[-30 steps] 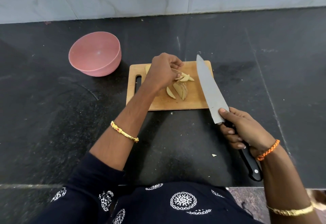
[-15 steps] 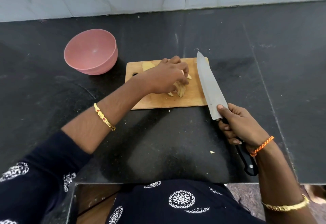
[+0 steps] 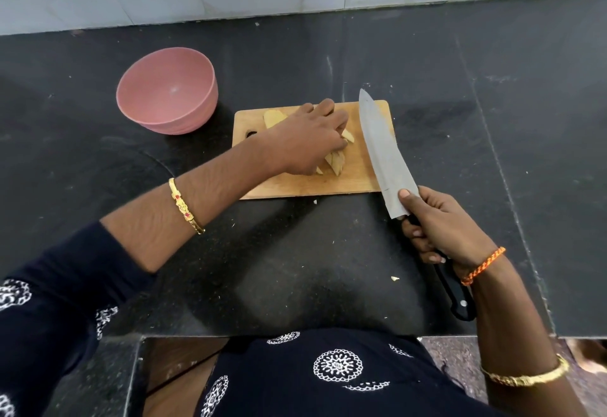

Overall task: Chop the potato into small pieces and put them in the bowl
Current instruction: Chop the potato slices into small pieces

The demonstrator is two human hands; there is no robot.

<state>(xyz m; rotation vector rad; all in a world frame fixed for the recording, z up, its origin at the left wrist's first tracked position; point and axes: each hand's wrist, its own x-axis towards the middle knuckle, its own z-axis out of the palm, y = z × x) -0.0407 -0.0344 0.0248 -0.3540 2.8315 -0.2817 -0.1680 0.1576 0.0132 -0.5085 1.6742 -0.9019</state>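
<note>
Head view: I judge I'm mid-chop, left hand (image 3: 305, 141) spread flat over potato strips (image 3: 335, 162) on the board (image 3: 289, 187), right hand (image 3: 443, 226) gripping the knife (image 3: 381, 147) beside them; next, crosswise cuts, bowl (image 3: 167, 98) left of board.

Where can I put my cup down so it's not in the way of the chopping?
Bare black counter lies right of the cutting board, and more between the pink bowl and the wall. It is crowded on the board: left hand on potato wedges, knife in the right hand.
</note>
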